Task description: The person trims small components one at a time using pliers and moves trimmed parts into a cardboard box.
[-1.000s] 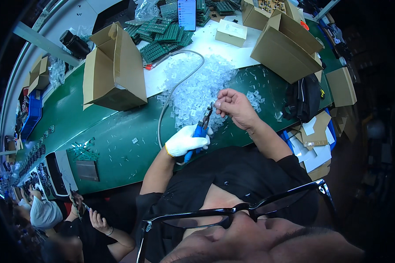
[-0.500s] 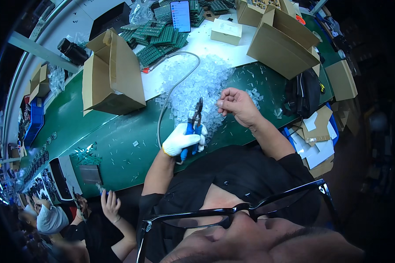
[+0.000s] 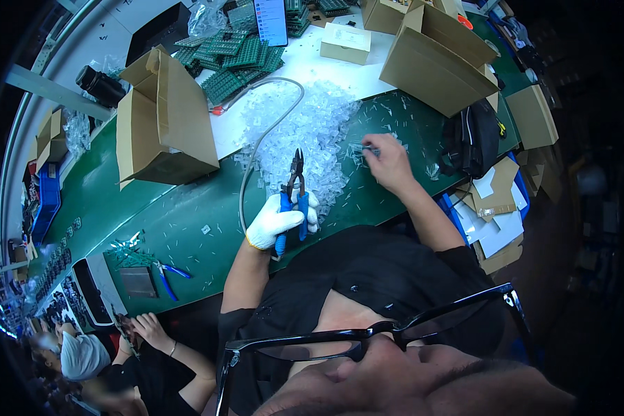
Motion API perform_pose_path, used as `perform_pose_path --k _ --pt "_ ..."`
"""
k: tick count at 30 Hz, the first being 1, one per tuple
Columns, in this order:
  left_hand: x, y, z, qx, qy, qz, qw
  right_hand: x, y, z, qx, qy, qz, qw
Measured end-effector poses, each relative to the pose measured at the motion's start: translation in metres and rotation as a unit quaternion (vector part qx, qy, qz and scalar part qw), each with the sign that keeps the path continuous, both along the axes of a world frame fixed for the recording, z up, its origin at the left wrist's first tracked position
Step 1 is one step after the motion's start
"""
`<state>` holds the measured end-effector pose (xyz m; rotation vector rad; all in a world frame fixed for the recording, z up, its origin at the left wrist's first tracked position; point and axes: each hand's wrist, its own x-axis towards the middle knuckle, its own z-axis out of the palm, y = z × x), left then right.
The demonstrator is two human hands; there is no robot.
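One pair of blue-handled cutters (image 3: 166, 283) lies splayed on the green table (image 3: 180, 208), near a co-worker's hand (image 3: 150, 331) and probably placed for that person's reach. An open cardboard box (image 3: 184, 125) stands off to the side, which seems to leave the space before the body free. A grey cable (image 3: 243, 191) loops down to the gloved left hand (image 3: 265, 226), with slack, perhaps, for the wrist; its end is hidden. That hand wraps the pliers (image 3: 297, 170), handles spread and jaws pointing away from the body, likely so the tips stay visible; nothing shows between them. Beyond lies the heap of clear plastic pieces (image 3: 305, 125), within short reach. The right hand (image 3: 391, 163), bare, presumably for feel, has thumb and fingertips close together at a smaller cluster of clear pieces (image 3: 357, 155); whether it grips one, I cannot tell.
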<state>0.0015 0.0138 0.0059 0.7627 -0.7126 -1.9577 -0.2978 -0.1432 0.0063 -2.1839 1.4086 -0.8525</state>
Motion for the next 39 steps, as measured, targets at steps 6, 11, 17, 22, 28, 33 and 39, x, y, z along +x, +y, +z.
perform_pose_path --k 6,11,17,22,28,33,39 --pt "-0.003 0.0 0.001 0.002 0.0 0.004 1.0 0.043 -0.01 -0.021 -0.004 0.022 0.095 0.995" --pt "-0.003 0.002 0.001 0.013 0.001 0.001 1.0 0.047 -0.017 -0.026 -0.029 0.029 0.111 0.993" --pt "-0.002 0.003 0.001 0.022 -0.015 -0.004 1.0 0.046 -0.006 0.004 0.105 -0.032 0.073 0.991" --pt "-0.005 -0.004 0.01 0.057 -0.042 -0.046 0.996 0.045 -0.012 -0.014 0.268 -0.259 0.089 0.924" --pt "-0.011 -0.003 0.009 0.093 -0.085 -0.05 0.991 0.056 -0.002 0.012 0.389 -0.444 0.125 0.797" --pt "-0.011 0.0 0.005 0.07 -0.09 -0.059 0.992 0.063 0.008 0.02 0.413 -0.459 0.153 0.771" --pt "-0.01 -0.002 0.008 0.066 -0.117 -0.06 0.989 0.067 0.014 0.025 0.401 -0.41 0.138 0.808"
